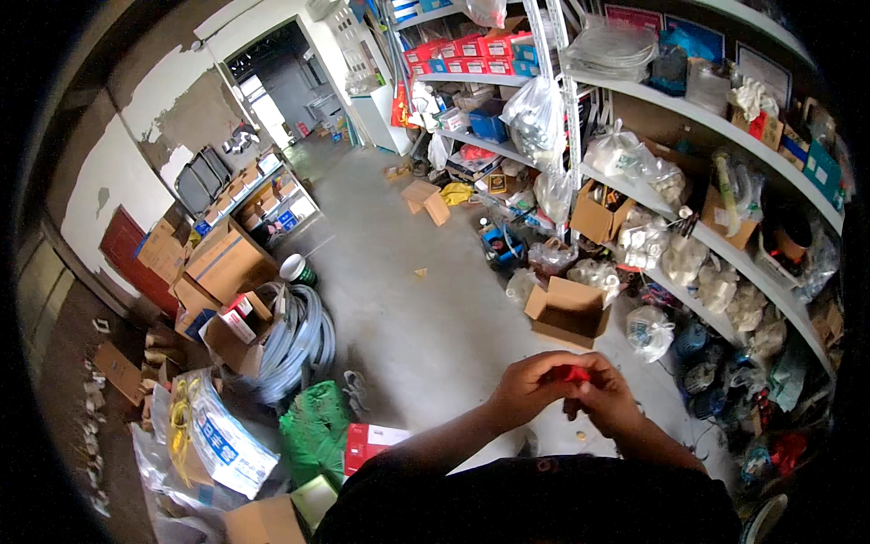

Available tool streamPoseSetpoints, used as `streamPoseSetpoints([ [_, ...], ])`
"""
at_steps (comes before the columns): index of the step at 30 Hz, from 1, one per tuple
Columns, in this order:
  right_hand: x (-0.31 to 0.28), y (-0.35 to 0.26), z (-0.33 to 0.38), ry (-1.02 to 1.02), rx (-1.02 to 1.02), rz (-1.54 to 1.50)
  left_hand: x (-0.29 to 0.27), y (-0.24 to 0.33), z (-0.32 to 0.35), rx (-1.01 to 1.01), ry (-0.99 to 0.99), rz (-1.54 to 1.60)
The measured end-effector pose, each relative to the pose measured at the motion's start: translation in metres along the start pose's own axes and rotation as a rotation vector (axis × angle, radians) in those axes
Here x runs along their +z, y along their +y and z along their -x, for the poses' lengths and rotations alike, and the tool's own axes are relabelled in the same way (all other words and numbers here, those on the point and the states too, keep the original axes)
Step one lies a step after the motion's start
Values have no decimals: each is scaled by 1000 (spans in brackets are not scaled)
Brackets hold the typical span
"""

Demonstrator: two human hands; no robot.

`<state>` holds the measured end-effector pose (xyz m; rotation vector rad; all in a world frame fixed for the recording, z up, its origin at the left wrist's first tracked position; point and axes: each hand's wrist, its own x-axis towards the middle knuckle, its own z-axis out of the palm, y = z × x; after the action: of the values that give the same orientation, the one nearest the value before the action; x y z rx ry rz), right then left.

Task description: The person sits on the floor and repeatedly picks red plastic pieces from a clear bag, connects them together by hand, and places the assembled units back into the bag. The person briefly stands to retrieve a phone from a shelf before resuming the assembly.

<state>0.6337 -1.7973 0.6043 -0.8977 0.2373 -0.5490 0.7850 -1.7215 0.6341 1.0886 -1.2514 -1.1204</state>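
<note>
1. At left hand (527,390): curled nearly closed, apparently pinching a small red thing (569,373) with thumb and forefinger.
2. At right hand (611,396): also curled in, meeting the left hand at the fingertips, looks to be gripping the same piece from its right side.
3. On the small red thing: set right between the two hands, touching both, no nearer to one than the other. Looks longest left to right, hand to hand, on the visible part; can't confirm true long axis.
4. Mostly covered by fingers, so no read on shape or kind. Can't see into the palms. Can't tell if the dark bit under the fingertips is finger or something held.
5. Just beyond both hands, down on the floor (390,335): open cardboard box (564,334), too dark inside to read.
6. Beyond right hand, just beside that box: white plastic bag (649,333). Farther right: shelves (687,106) loaded with bags and cartons.
7. Left of left hand: red-and-white box (367,442), green sack (313,424), then coil of pale hose (319,349).
8. Well off past those: white bucket (292,268), stacked cartons (231,263).
9. Cut off by dark fisheye rim: outer ends of shelves.
</note>
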Motion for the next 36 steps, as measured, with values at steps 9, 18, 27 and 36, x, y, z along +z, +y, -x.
streamPoseSetpoints([
  [9, -80, -54, -77, 241, 249, -164, -30, -21, -153, 98, -187, -279],
  [18, -220, -122, -156, 293, -241, -94, -12, -70, -353, 268, -324, -290],
  [27, -297, -185, -182, 449, -293, -85, 30, -83, -483, 352, -485, -184],
  [36, -321, -240, -166, 768, -303, -232, 23, 2, -595, 313, -586, -179],
])
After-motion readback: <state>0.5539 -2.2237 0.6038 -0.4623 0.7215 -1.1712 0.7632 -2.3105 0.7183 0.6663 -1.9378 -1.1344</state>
